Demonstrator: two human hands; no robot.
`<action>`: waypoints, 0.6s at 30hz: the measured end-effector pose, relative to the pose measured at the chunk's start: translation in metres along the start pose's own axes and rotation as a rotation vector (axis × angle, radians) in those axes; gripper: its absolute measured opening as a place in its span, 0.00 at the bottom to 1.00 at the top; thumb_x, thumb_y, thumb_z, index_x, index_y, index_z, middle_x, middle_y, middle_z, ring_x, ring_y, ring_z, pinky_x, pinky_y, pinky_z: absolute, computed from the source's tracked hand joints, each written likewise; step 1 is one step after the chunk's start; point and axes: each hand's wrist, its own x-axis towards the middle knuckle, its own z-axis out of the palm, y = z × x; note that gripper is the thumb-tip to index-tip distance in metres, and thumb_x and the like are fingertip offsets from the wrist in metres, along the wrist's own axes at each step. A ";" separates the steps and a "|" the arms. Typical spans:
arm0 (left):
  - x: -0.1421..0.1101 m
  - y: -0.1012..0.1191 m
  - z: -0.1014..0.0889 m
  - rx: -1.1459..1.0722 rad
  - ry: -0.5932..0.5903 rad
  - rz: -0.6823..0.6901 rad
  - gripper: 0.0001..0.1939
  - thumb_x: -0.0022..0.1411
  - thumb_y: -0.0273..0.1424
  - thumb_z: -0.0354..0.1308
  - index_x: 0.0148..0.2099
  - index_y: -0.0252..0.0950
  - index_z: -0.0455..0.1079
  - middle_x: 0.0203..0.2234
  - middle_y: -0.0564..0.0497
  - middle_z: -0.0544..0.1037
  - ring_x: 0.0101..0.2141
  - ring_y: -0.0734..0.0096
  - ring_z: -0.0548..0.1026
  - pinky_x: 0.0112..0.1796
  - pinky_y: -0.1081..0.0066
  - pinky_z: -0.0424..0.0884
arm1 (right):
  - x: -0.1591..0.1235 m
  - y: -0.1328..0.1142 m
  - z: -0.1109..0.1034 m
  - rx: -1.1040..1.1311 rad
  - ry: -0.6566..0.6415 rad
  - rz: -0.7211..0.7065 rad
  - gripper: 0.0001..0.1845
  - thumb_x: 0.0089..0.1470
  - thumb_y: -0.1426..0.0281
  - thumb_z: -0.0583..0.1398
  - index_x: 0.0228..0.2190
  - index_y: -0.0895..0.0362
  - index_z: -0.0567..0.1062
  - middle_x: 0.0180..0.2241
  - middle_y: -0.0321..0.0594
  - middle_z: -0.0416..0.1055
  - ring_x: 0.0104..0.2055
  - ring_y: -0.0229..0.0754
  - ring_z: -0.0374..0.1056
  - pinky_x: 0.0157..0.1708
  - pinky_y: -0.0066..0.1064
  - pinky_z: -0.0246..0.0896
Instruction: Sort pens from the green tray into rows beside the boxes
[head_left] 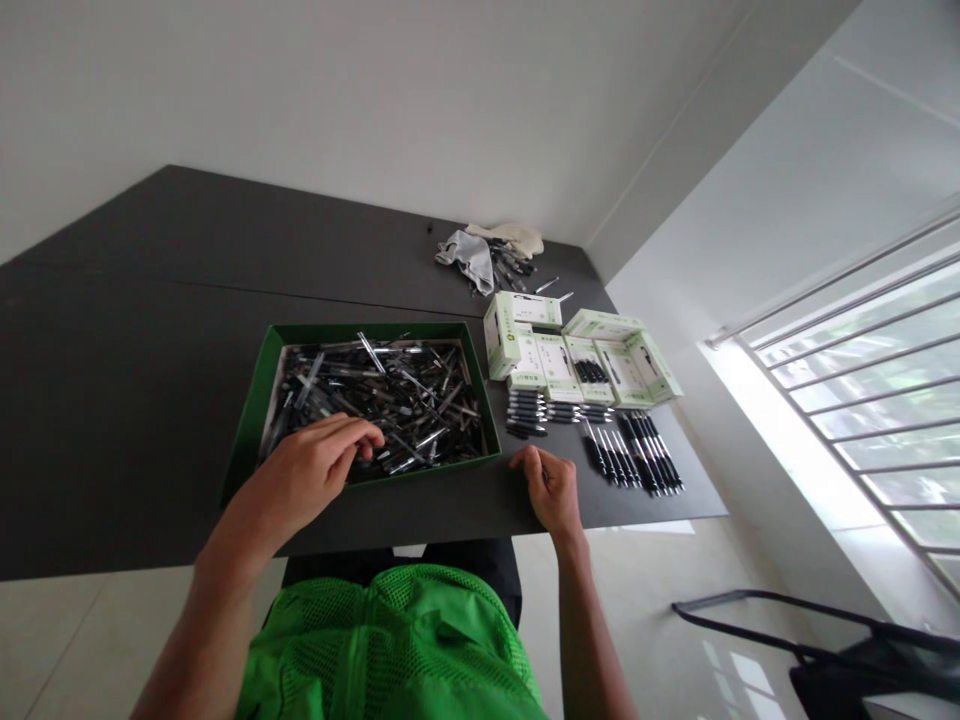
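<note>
A green open box (pixel 367 332) holds a loose heap of black and silver pens (pixel 390 395). My left hand (pixel 315 470) reaches over the box's front edge, its fingertips on the pens. Whether those fingers grip anything cannot be seen. My right hand (pixel 551 490) rests on the dark table (pixel 150 400) just right of the box, its fingers curled inward. Anything inside them is hidden. Nearest to it, black pens lie in short stacked rows (pixel 526 412) and a longer side-by-side group (pixel 637 458).
Open white-and-green cartons (pixel 577 360) stand beyond the pens. At the far edge of the table lie a plastic bag (pixel 469 258), a beige cloth (pixel 510 237) and a small pile of pens (pixel 506 270). A barred window (pixel 847 380) is on the right, with a black metal frame (pixel 847 650) below.
</note>
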 end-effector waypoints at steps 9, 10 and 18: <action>-0.002 0.001 -0.001 0.006 -0.012 -0.011 0.15 0.75 0.25 0.47 0.47 0.40 0.76 0.36 0.51 0.82 0.38 0.67 0.82 0.43 0.66 0.74 | 0.001 -0.003 0.001 -0.014 -0.011 -0.052 0.27 0.74 0.60 0.52 0.26 0.56 0.78 0.23 0.36 0.71 0.23 0.37 0.64 0.30 0.30 0.59; -0.002 0.001 -0.001 0.005 -0.011 -0.012 0.15 0.75 0.25 0.47 0.47 0.40 0.76 0.36 0.51 0.82 0.38 0.67 0.81 0.42 0.67 0.74 | 0.001 -0.004 0.001 -0.012 -0.012 -0.055 0.27 0.74 0.60 0.52 0.26 0.56 0.78 0.23 0.36 0.71 0.23 0.37 0.64 0.29 0.30 0.58; 0.003 -0.002 0.000 -0.017 0.102 0.043 0.12 0.74 0.25 0.51 0.44 0.39 0.77 0.39 0.49 0.81 0.43 0.65 0.79 0.48 0.67 0.74 | -0.001 -0.004 0.000 -0.004 -0.006 -0.063 0.27 0.74 0.61 0.53 0.26 0.55 0.79 0.22 0.36 0.72 0.23 0.38 0.66 0.30 0.31 0.60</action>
